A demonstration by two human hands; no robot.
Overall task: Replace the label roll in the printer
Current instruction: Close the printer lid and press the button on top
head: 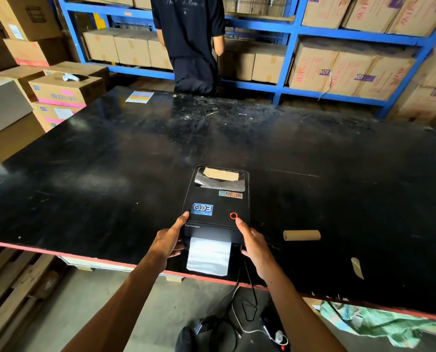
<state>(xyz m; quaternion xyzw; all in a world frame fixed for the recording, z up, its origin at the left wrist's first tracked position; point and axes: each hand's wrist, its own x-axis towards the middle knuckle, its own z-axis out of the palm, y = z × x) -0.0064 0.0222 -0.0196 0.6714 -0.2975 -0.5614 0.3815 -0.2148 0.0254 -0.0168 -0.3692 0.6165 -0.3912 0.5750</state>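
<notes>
1. Both hands grip the front end of a black label printer [215,199]: the left hand [170,241] clasps its left front corner, the right hand [253,246] its right front corner, fingers wrapped around the sides with each thumb lying on the lid.
2. "Xprinter" is printed in white just beyond the left thumb; a blue sticker [202,209] further up the lid carries large letters I cannot read with confidence.
3. 1 red ring light [233,215] glows right at the tip of the right thumb.
4. Small coloured stickers [230,194] beyond that ring are too small to read.
5. White label paper [208,256] hangs out of the front slot between the 2 hands, reaching toward the near edge of the black table [110,174].
6. Through the lid's clear window [219,177], far from the hands, a brown shape and glare show; the roll inside is hard to make out.
7. Printer's long axis runs away from the person, with the slot end nearest.
8. 1 cardboard core [302,235] lies on its side to the right of the right hand, its long axis running left-right.
9. Cables [247,283] drop from under the right wrist off the table edge.
</notes>
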